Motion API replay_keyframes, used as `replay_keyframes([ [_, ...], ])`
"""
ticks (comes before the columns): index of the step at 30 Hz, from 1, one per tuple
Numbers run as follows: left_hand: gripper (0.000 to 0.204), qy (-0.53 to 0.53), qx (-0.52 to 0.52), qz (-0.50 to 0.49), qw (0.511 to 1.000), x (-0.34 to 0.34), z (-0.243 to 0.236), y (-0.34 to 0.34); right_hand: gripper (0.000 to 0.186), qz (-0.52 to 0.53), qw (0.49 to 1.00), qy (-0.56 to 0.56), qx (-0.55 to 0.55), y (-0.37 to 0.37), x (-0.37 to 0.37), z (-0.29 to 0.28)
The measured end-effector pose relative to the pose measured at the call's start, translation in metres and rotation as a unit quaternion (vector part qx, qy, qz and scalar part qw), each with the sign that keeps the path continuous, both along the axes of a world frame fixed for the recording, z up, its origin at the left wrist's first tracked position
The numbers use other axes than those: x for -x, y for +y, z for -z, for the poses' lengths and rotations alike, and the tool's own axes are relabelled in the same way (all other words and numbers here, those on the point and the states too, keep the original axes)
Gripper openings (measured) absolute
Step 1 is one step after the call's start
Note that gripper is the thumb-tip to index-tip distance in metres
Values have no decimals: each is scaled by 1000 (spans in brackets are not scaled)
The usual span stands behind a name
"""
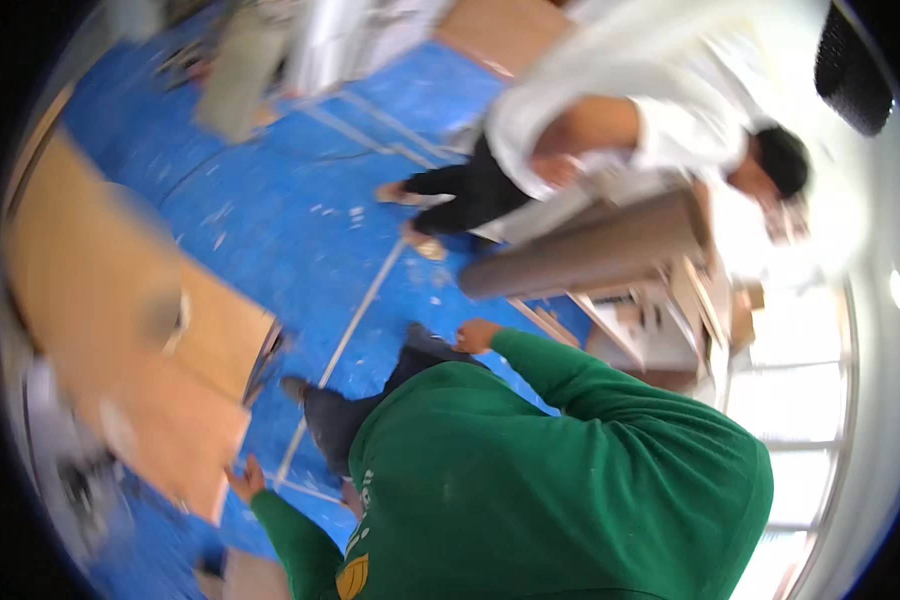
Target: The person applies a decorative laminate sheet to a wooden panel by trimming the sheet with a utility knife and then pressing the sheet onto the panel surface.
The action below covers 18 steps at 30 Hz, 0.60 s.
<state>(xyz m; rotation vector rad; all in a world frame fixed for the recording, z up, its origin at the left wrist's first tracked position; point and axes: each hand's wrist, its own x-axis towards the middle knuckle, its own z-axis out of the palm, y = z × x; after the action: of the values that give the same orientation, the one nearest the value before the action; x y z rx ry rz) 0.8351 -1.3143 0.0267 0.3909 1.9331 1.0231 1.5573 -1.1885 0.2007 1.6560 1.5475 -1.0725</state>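
My left hand (pixel 245 480) is beside the corner of a light tan board (pixel 135 440), its fingers apart. Blur hides whether they touch the board's edge. Nothing shows in that hand. Close to my right thigh, my right hand (pixel 477 336) hangs low with its fingers bent. They are too smeared to show whether they close on anything. A long brown panel or roll (pixel 590 245) lies beyond my right hand, apart from it.
Blue sheeting (pixel 270 225) with pale strips covers the floor. A person (pixel 670 125) in a white top bends over the brown piece. Right of it stands a pale open cabinet frame (pixel 660 335). A second wooden panel (pixel 100 240) lies left; a grey-green piece (pixel 238 80) stands farther back.
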Motion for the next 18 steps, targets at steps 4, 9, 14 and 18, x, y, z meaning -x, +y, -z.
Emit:
replay_keyframes([
  [4,84,109,-41,138,984,29,10,68,48,224,958,43,-175,-25,49,-67],
  [9,51,-471,-8,-365,803,28,-7,91,49,203,970,27,-134,-58,84,-79],
  [14,37,-478,-41,-290,828,43,-52,81,56,185,971,69,-133,-59,85,-35],
  [18,33,-699,-64,-96,706,80,-106,83,56,167,941,168,-240,5,126,-3],
])
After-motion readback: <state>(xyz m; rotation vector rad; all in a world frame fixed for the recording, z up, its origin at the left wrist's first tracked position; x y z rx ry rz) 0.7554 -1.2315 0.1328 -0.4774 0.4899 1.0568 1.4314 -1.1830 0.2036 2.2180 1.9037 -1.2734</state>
